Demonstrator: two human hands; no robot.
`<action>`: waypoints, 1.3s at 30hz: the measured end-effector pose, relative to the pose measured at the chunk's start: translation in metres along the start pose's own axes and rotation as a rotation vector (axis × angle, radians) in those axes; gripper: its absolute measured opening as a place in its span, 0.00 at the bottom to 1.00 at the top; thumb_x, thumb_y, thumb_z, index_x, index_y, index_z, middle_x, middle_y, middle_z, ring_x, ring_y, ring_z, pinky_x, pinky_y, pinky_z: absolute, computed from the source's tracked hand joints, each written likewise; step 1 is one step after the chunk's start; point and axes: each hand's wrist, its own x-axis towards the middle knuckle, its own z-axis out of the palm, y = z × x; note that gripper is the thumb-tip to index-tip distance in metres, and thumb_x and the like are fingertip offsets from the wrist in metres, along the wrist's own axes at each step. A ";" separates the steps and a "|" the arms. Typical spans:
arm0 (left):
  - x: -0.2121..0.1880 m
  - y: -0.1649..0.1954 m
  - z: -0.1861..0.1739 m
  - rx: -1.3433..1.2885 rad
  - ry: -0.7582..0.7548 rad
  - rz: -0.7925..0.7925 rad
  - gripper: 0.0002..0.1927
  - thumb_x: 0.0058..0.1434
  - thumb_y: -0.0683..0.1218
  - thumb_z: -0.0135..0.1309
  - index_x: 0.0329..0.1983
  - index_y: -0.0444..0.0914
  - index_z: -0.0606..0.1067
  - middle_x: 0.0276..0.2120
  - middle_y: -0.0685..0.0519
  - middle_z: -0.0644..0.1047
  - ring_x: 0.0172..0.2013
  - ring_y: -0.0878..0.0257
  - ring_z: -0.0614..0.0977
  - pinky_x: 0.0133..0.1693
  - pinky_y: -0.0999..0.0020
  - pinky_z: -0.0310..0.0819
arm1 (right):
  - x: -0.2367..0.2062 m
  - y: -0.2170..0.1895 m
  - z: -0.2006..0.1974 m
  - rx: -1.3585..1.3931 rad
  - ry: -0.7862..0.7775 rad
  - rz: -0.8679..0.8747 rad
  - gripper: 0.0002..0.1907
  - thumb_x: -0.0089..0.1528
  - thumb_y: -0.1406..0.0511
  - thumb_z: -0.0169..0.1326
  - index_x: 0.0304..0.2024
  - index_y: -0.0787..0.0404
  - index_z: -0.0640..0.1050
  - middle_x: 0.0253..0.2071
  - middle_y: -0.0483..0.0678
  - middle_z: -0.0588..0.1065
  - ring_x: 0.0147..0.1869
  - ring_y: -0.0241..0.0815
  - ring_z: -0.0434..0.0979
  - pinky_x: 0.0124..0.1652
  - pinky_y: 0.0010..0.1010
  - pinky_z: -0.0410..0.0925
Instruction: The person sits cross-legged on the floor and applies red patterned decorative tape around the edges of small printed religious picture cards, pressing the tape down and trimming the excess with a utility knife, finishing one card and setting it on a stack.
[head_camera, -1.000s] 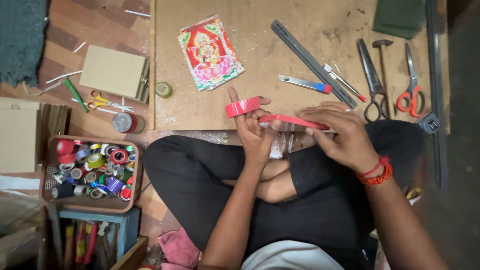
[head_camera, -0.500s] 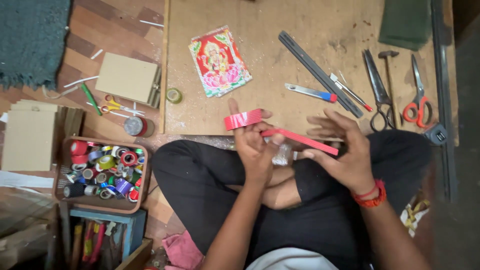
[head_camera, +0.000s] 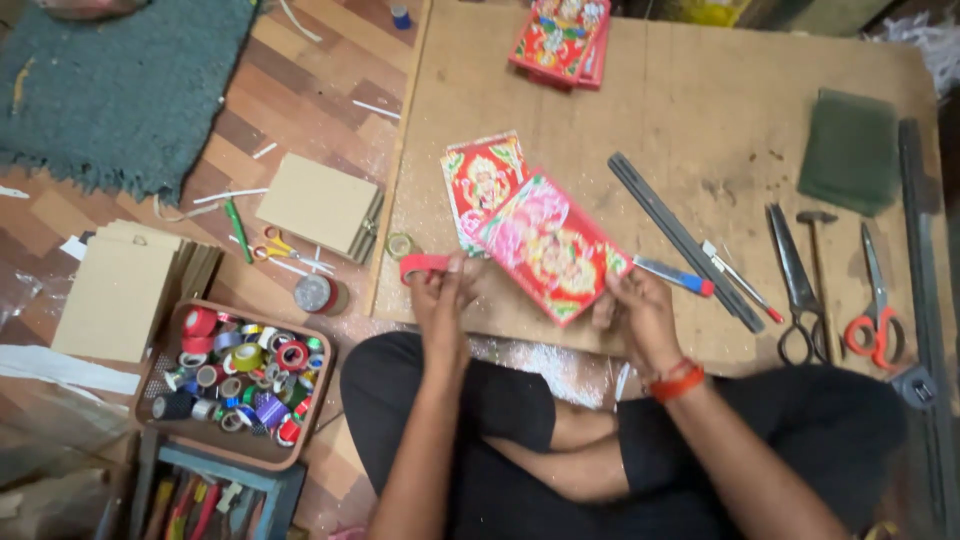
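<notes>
So now right hand (head_camera: 640, 315) grips a red printed card (head_camera: 550, 245) vs. tape strip before, left hand (head_camera: 440, 295) pinching the red tape roll (head_camera: 422, 266).

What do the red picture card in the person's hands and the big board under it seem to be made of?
The red picture card, held by the right hand, looks like glossy printed card or paper: thin, flat, bright colours. The board looks like bare matte plywood or fibreboard: pale brown, scuffed, raw edges. The left hand holds a red tape roll, probably plastic film.
</notes>
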 end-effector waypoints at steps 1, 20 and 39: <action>0.006 0.007 -0.010 0.176 -0.052 0.048 0.25 0.66 0.46 0.59 0.62 0.34 0.65 0.43 0.49 0.77 0.40 0.60 0.79 0.38 0.62 0.74 | 0.022 -0.004 0.002 0.031 0.005 0.004 0.09 0.72 0.65 0.51 0.46 0.67 0.76 0.30 0.47 0.77 0.28 0.36 0.75 0.30 0.26 0.67; 0.021 0.080 -0.048 1.571 -0.299 0.192 0.28 0.53 0.57 0.62 0.55 0.43 0.76 0.22 0.41 0.80 0.28 0.43 0.82 0.33 0.48 0.75 | 0.208 -0.071 0.073 -0.036 -0.150 0.065 0.18 0.69 0.63 0.45 0.58 0.65 0.73 0.49 0.53 0.79 0.51 0.48 0.82 0.51 0.37 0.76; 0.150 0.112 -0.149 0.861 0.568 0.314 0.37 0.51 0.48 0.70 0.61 0.32 0.69 0.44 0.41 0.79 0.43 0.50 0.83 0.46 0.58 0.76 | 0.029 -0.077 -0.071 -1.704 -0.018 -0.389 0.16 0.62 0.60 0.60 0.53 0.51 0.82 0.49 0.49 0.77 0.51 0.54 0.79 0.47 0.44 0.72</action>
